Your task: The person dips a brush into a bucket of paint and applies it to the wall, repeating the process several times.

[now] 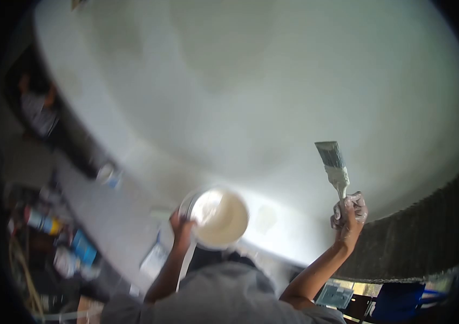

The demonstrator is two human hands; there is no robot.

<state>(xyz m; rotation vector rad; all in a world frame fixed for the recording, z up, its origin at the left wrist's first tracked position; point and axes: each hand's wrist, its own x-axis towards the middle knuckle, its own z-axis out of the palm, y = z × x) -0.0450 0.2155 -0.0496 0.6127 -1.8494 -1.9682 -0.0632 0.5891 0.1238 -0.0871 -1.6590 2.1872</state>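
My right hand (350,209), smeared with white paint, is closed round the handle of a paintbrush (334,162). The bristles point up, dark along their length, and the brush overlaps the large pale curved surface (272,97) in this view. On the other side, my left hand (181,224) grips the edge of a round paint bucket (220,217) at chest height. Creamy white paint shows inside it, with a brighter patch at the left.
At the far left stands another person (39,108). Below them a small white-and-blue bucket (109,175) sits near the pale surface. Cans and bottles (40,220) crowd the lower left. A rough dark edge (413,237) borders the surface at right, above a blue object (399,302).
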